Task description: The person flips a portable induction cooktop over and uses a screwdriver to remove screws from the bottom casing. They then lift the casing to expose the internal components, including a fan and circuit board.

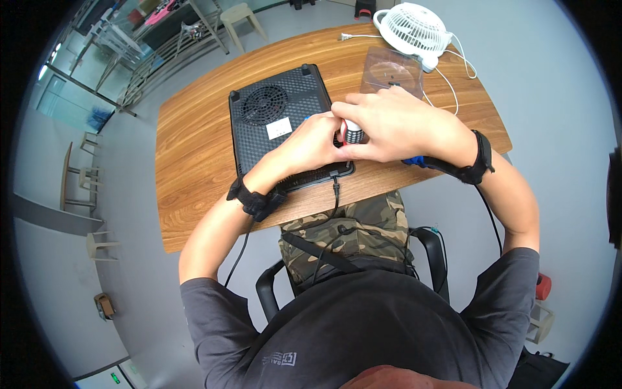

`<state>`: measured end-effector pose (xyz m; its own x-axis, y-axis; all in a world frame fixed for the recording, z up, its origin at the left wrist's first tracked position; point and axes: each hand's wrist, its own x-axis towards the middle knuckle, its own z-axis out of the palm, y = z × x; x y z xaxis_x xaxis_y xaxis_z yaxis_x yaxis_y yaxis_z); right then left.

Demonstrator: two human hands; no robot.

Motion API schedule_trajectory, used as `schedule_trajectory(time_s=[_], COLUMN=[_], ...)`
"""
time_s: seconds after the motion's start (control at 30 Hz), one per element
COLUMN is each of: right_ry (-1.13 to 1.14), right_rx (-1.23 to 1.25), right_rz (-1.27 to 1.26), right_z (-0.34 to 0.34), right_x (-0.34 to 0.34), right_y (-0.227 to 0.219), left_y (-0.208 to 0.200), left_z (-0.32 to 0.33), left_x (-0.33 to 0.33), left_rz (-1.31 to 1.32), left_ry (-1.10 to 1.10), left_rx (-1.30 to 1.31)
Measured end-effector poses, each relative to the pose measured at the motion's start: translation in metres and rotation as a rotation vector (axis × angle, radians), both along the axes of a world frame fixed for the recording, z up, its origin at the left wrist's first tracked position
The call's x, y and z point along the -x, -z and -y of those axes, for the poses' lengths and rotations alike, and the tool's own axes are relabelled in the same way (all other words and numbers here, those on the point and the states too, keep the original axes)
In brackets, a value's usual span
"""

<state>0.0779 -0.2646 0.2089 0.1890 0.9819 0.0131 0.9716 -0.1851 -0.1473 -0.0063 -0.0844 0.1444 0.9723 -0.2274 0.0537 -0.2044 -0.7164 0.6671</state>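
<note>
Both hands meet above the right part of a black induction cooker [259, 139], which lies with its underside up on the wooden table. A small red, white and black ribbed cylinder [354, 133] shows between my fingers; its exact kind cannot be made out. My right hand [395, 126] curls around it from the right, closed. My left hand [312, 144] is closed too, its fingertips pressed against the cylinder's left side. The cooker shows a round fan grille [264, 105], a white label [279, 128] and corner feet. What lies under my hands is hidden.
Behind my right hand sits a translucent box [372, 65] with small things in it. A white fan [414, 29] with its cord stands at the table's [194, 175] far right. A blue thing [413, 161] shows under my right wrist. Black cables hang at the near edge.
</note>
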Motion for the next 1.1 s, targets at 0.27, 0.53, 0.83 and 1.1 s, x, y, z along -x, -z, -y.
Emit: schedule_trajectory(time_s=[0.27,0.53,0.83,1.1], right_ry=[-0.069,-0.125,0.013,-0.006], right_rx=[-0.093,-0.093,0.037,-0.055], right_rz=[0.056,-0.115,-0.018,-0.048], right_z=[0.003,0.005,-0.001,0.001], right_x=[-0.005,-0.005,-0.001,0.001], right_y=[0.011,0.006,0.0,0.001], left_y=[-0.001,0.012,0.01,-0.01], left_z=[0.01,0.0,0.004,0.003], left_x=[0.003,-0.003,0.003,0.003], left_rz=[-0.074,-0.032,0.101,-0.175], left_ry=[-0.065,0.053,0.004,0.001], left_rx=[0.04,0.085,0.029,-0.076])
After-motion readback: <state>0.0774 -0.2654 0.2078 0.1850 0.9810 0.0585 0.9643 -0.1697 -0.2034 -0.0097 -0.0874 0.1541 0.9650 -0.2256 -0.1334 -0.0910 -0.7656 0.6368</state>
